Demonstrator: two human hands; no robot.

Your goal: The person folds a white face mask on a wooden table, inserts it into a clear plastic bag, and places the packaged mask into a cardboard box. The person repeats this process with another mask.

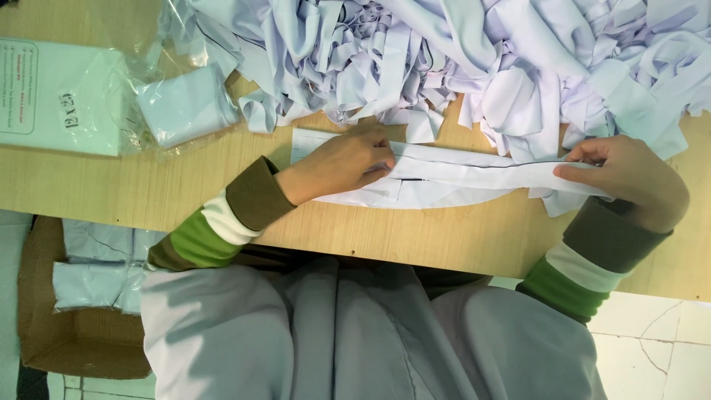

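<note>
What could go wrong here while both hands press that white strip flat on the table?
The white strip lies right against the heaped white fabric pile, so loose pieces might get caught under the left hand. The right hand holds its end near the table edge, where it could slide off.

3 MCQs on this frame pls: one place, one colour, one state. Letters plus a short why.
1. Where does the pile of white fabric pieces lie?
A. at the far side of the wooden table
B. in the cardboard box
C. on the floor

2. What colours are the sleeve cuffs?
A. red and black
B. brown, white and green
C. plain blue

3. How is the long white strip held?
A. rolled up in one hand
B. hanging off the table edge
C. flat on the table, a hand at each end

Key: 1 A, the heap fills the table's far part. 2 B, both cuffs show those bands. 3 C, the left hand presses one end and the right hand pinches the other.
</note>
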